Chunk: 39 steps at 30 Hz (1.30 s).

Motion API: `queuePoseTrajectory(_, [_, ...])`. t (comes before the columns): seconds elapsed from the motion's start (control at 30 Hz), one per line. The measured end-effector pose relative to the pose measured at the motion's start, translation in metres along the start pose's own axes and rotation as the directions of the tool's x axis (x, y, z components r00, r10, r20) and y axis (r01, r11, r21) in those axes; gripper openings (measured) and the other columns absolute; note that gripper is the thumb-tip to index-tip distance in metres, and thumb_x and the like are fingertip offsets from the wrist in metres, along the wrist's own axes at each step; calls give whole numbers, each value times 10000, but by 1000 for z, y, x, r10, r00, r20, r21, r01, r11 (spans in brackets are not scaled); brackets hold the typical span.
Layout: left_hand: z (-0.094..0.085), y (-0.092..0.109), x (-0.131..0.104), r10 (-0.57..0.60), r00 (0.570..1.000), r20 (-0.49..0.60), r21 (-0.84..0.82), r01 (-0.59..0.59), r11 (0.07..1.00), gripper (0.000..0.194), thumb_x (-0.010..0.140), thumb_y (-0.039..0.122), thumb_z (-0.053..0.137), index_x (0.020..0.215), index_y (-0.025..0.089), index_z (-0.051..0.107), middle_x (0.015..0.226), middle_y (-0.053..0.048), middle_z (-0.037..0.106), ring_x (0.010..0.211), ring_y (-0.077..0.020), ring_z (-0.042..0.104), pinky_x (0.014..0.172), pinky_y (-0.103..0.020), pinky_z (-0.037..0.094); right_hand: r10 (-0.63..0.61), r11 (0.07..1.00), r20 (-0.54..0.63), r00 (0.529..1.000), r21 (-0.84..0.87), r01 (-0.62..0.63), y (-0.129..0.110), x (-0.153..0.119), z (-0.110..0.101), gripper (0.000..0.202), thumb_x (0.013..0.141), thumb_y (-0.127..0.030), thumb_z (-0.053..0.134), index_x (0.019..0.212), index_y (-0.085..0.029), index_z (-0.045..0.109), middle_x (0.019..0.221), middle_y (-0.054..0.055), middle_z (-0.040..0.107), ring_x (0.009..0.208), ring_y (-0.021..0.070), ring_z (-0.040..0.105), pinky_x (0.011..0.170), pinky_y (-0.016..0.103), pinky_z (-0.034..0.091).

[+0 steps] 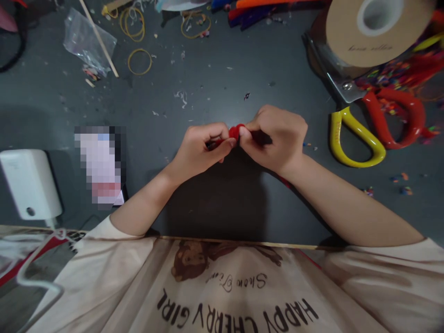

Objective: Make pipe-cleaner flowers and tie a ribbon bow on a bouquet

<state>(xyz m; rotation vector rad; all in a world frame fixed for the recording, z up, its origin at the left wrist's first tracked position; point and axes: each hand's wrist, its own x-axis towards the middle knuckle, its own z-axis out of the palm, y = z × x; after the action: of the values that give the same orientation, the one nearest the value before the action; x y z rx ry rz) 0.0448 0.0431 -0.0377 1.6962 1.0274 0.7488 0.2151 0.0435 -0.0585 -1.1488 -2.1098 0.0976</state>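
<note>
Between my two hands, over the middle of the dark table, is a small red piece [235, 132] that looks soft, like ribbon or yarn. My left hand [207, 145] pinches its left side between thumb and fingers. On the other side, my right hand [275, 138] grips it with thumb and index finger, the fingertips of both hands nearly touching. A thin red strand [286, 182] shows below my right wrist. The fingers cover much of the red piece, so its exact shape is hidden.
Scissors [348, 88] with yellow and red handles lie right, beside a ribbon spool [336, 27]. A white power bank [31, 185] and a blurred phone [102, 166] are left. Rubber bands [139, 62], a stick [100, 41] and a plastic bag [83, 39] lie at the back left.
</note>
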Motion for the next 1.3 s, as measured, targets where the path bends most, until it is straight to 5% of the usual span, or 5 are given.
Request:
queuePoseTrajectory(0.47, [-2, -1, 0, -11, 1000, 24, -14, 11, 1000, 272, 834, 238, 540, 584, 159, 468, 469, 50, 514, 409, -11, 401, 414, -157, 298, 14, 995, -7, 1000, 99, -14, 0, 2, -1, 218, 849, -226, 476, 635, -192, 497, 556, -23, 507, 518, 78, 462, 512, 248, 328])
queuePoseTrajectory(0.77, [1, -10, 0, -68, 974, -214, -287, 3, 958, 267, 814, 441, 594, 744, 190, 537, 542, 67, 536, 444, -13, 486, 404, -129, 384, 306, 836, 175, 936, 420, -353, 0, 9, -2, 200, 821, -233, 564, 634, -192, 505, 475, -75, 393, 444, 43, 363, 513, 205, 369])
queuePoseTrajectory(0.9, [2, -7, 1, -99, 970, -222, -193, 56, 980, 232, 822, 347, 603, 684, 181, 518, 503, 79, 506, 401, 7, 441, 399, -124, 361, 387, 662, 325, 863, 553, -506, -2, 13, -4, 199, 803, -244, 621, 643, -185, 518, 476, -76, 415, 418, 31, 353, 442, 192, 316])
queuePoseTrajectory(1.1, [4, -7, 5, -148, 951, -270, -127, 117, 985, 240, 845, 351, 565, 690, 183, 489, 515, 77, 494, 444, -1, 516, 407, -113, 370, 375, 236, 587, 717, 688, -686, -3, 19, -10, 163, 798, -298, 663, 744, -187, 557, 501, -67, 550, 373, 50, 485, 357, 173, 391])
queuePoseTrajectory(1.3, [3, -7, 5, -145, 954, -262, -103, 122, 987, 240, 859, 343, 545, 694, 184, 473, 511, 76, 496, 426, 3, 502, 401, -109, 372, 322, 35, 657, 682, 712, -702, 0, 19, -7, 173, 768, -264, 699, 809, -163, 564, 573, -48, 642, 473, 84, 617, 453, 182, 521])
